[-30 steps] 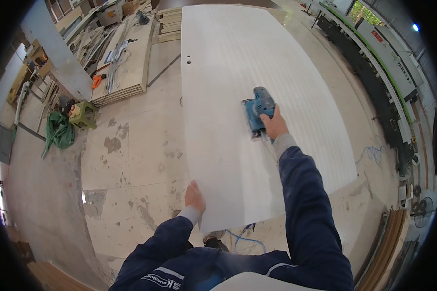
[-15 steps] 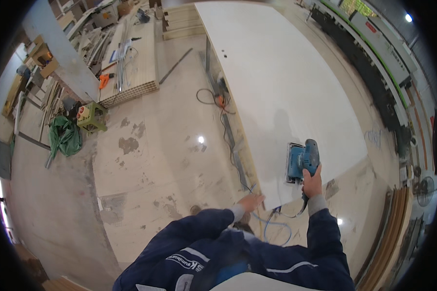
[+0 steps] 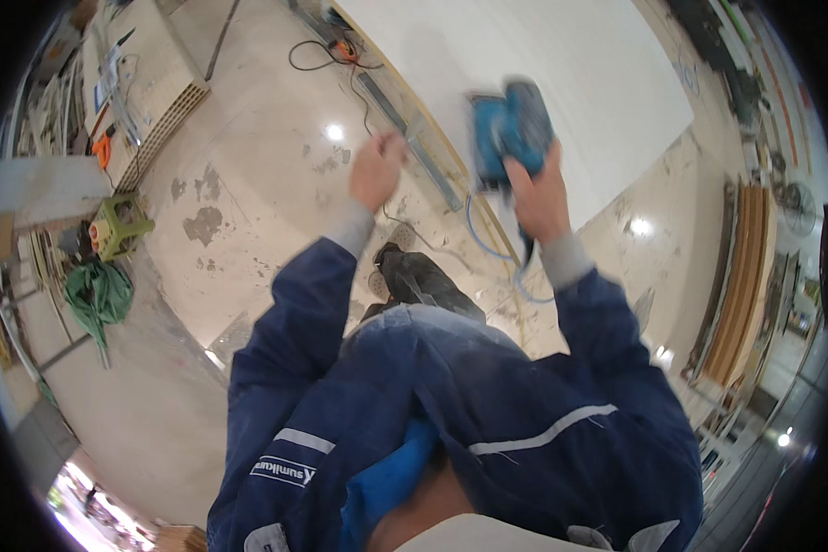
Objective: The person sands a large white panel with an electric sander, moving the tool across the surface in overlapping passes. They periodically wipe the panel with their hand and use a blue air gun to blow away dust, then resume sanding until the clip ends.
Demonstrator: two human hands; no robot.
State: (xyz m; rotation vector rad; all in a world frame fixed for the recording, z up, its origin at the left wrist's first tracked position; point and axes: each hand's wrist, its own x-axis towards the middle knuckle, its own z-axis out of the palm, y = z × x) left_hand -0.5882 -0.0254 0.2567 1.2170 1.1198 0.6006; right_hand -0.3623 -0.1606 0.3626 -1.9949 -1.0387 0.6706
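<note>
While the right hand (image 3: 540, 195) grips a blue electric sander (image 3: 504, 129) over the white panel (image 3: 607, 101), the left hand (image 3: 377, 172) hangs half-open, empty, left of it.

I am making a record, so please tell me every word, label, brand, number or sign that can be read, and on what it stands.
Blue jacket, left front: framed white lettering, not copied here.
Blue sander: blurred; no text readable.
Elsewhere, I can read none.

Open room over the white panel (image 3: 607, 110), except at the blue sander (image 3: 490, 133).
</note>
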